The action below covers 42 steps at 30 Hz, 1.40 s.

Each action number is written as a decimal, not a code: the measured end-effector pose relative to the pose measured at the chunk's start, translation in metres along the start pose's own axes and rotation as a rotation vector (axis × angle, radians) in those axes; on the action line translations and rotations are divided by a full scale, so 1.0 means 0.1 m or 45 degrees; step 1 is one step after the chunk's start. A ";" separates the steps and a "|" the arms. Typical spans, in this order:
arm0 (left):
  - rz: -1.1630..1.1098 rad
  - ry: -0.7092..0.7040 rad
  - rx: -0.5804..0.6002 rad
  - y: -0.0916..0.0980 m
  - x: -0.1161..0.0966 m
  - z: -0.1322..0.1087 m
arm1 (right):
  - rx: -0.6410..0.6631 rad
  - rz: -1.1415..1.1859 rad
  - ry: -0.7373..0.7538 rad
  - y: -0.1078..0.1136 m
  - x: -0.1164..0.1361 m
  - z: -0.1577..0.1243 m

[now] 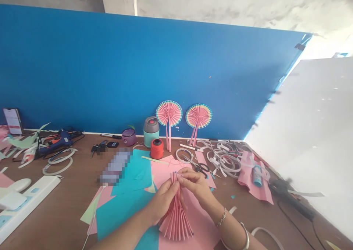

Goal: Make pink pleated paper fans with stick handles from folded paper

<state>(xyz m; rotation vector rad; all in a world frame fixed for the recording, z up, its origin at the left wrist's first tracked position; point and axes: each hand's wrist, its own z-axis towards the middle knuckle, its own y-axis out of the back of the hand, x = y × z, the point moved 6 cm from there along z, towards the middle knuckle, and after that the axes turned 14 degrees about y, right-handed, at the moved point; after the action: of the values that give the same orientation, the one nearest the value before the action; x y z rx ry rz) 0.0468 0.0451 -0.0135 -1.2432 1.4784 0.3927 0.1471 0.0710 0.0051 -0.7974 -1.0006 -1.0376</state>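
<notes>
Far left of our fingers, a phone [12,120] leans on the blue board [110,69]. Nearer in, a glue gun [56,141] and tape rings [58,162] lie on the tabletop [63,209]. Keys [102,147] sit beyond and left of the fingers, and teal paper [135,174] lies just to their left. Beyond it stand a cup [128,136], a bottle [151,131] and a red spool [157,148].

Our left hand [162,200] cups the pleats [176,220] from the left, its fingers [172,185] closed on the gathered far end. The pleats are pink paper folded concertina-style — pinched narrow under the fingers and fanning wide toward us, over a pink sheet [205,229].

Two fans [169,113] stand propped against the board, well beyond the fingers. Our right hand [197,187] meets the left at the same gathered end, its fingers [185,180] pressed shut on it — a bracelet [222,217] shows at the wrist. Scissors [200,166] lie just beyond this hand. Farther right, a glue stick [256,176] rests on more pink paper.
</notes>
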 end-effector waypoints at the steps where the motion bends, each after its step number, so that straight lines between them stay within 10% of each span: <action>1: -0.007 -0.003 0.006 -0.01 0.00 -0.01 | -0.008 -0.024 0.023 0.00 0.02 0.00; 27: -0.122 -0.023 0.193 -0.11 -0.08 -0.06 | -0.011 -0.304 0.172 -0.01 0.16 -0.04; 42: -0.323 0.189 0.455 -0.15 0.09 -0.01 | 0.237 0.471 -0.235 -0.11 -0.06 -0.08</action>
<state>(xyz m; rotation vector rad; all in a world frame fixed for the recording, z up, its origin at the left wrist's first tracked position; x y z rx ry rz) 0.0600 0.0343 -0.0154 -1.1673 1.4169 -0.1325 0.1381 0.0627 -0.0023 -0.8941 -1.0399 -0.5537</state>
